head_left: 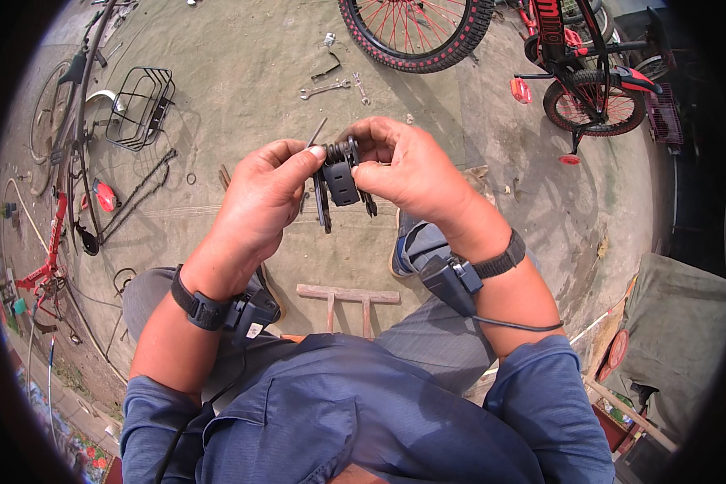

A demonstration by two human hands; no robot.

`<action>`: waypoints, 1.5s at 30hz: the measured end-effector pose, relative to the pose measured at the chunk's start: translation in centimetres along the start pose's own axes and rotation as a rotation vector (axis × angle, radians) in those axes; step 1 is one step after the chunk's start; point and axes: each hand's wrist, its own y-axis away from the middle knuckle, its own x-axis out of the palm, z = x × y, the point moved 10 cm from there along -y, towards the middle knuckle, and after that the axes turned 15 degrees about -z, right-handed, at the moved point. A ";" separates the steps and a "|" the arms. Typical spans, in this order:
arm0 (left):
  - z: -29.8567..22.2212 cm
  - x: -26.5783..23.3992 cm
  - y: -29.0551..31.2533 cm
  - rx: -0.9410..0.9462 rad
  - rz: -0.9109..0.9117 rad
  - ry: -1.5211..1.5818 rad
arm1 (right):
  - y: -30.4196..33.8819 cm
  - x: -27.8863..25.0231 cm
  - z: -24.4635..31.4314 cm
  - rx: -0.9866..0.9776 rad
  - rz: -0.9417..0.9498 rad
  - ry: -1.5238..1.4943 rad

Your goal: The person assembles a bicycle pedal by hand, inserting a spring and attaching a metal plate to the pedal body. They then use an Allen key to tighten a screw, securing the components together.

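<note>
In front of my body, I hold a black metal bracket (344,185) with a dark coil along its top and two arms hanging down; its exact kind is unclear. My left hand (273,179) pinches the left end of the coil between thumb and fingers. A thin metal rod (318,131) sticks up beside that thumb; whether it belongs to the bracket I cannot tell. My right hand (402,165) closes on the bracket's right side, thumb against its face and fingers curled behind. Parts of the bracket are hidden by my fingers.
Wrenches (326,89) lie on the ground beyond my hands. A black wire basket (140,109) and a chain (141,194) are at the left. A bicycle wheel (415,32) with red spokes stands far ahead, a red-and-black bicycle (593,89) at right. A wooden stool (348,295) is between my legs.
</note>
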 end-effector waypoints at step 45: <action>0.0 0.2 0.4 -0.025 0.050 0.012 | 0.2 0.2 -0.5 0.191 0.125 -0.234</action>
